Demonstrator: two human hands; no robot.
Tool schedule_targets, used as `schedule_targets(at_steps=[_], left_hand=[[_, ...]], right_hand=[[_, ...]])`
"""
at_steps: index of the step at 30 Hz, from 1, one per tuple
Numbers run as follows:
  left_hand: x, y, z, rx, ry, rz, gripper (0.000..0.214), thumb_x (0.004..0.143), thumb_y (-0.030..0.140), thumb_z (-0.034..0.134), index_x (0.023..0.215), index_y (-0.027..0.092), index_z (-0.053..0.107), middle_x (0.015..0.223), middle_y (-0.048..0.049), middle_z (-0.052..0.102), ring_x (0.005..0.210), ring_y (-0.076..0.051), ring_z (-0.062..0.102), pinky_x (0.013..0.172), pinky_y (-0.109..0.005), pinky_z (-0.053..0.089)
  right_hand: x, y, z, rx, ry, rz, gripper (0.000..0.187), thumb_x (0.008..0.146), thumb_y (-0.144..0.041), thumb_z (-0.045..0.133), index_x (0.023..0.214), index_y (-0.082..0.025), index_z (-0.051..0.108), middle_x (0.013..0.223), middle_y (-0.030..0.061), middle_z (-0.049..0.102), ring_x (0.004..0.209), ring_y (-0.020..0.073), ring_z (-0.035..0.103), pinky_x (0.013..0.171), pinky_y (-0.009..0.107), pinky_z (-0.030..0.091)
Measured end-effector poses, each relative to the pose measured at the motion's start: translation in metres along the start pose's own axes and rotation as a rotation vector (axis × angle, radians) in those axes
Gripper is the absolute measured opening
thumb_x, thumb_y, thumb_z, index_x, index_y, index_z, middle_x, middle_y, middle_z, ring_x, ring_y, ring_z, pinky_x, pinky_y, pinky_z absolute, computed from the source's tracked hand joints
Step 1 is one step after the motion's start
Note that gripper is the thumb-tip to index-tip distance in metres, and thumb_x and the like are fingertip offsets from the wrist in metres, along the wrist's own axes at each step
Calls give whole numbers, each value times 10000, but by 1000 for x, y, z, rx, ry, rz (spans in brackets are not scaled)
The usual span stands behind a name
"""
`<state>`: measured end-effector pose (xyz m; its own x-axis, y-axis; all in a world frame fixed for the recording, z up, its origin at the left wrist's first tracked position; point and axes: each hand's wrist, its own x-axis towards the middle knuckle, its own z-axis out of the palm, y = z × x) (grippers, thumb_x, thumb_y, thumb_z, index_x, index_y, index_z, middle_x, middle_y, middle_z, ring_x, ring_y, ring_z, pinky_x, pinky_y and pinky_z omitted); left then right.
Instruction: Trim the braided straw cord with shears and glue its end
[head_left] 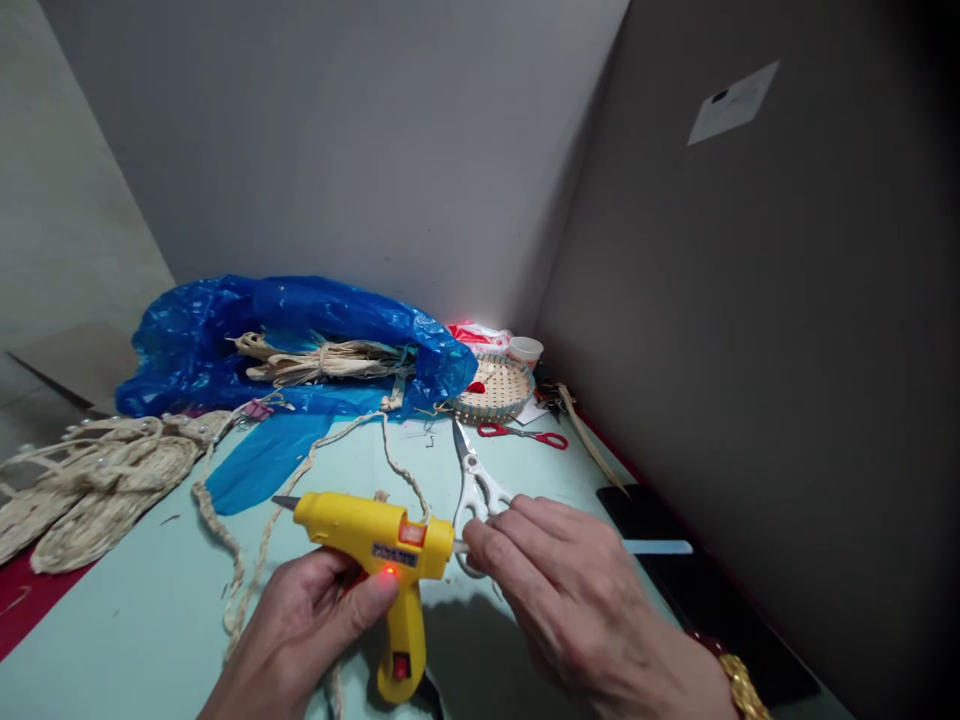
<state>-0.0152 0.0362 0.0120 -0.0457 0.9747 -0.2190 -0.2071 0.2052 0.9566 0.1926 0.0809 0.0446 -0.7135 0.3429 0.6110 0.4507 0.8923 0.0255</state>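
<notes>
My left hand [322,605] is closed around a yellow hot glue gun [352,522], its thumb on the body near a glowing red light. The dark nozzle points left. At the rear of the gun, my right hand [562,580] pinches a glue stick [660,547]. A short piece of the stick shows between gun and fingers, and a longer pale end shows past the hand on the right. Just behind my right fingers lie white-handled scissors [472,485], partly hidden. A braided cord [262,540] runs across the table left of the gun.
Woven sandals [127,480] lie at the left. A blue plastic bag [300,300] with a bundle of dried fibre [330,362] sits at the back. A woven basket [499,392], a cup [526,350] and red-handled scissors [523,434] stand or lie near the right wall.
</notes>
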Motion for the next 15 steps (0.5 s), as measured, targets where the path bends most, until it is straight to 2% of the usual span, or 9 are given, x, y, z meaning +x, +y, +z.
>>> schedule_targets(at_steps=[7,10,12,14,15], left_hand=[[1,-3,-4,70,-33,-22,328,736,463,763,937,206,793,797,-51,777,889,-292,690,791,-362,521],[0,-3,0,67,-15,-8,305,731,450,771,906,202,797,798,-46,779,904,-297,683,797,-357,514],[-1,0,4,16,-1,1,295,707,444,790,873,200,800,834,-45,785,923,-288,675,821,-338,503],[-2,4,8,-69,13,11,295,690,430,805,876,201,792,842,-40,778,917,-265,663,823,-315,494],[-2,6,10,-113,28,10,292,689,421,807,880,201,784,825,-35,768,885,-245,657,794,-298,495]], right_hand=[[1,-2,-2,157,-127,127,298,903,-37,309,782,-139,562,638,5,494,546,139,380,505,284,285],[2,-4,-2,97,-124,141,319,909,-54,309,755,-144,574,638,26,546,532,147,421,486,290,309],[2,-6,-2,-13,-57,117,287,920,-60,351,833,-123,617,680,52,623,574,168,498,528,306,366],[0,-9,-4,-141,64,86,197,930,-120,466,1039,-85,627,829,98,712,718,218,602,655,354,440],[-1,-11,-4,-190,127,84,254,920,-167,543,1150,-73,593,944,128,731,819,252,631,735,388,457]])
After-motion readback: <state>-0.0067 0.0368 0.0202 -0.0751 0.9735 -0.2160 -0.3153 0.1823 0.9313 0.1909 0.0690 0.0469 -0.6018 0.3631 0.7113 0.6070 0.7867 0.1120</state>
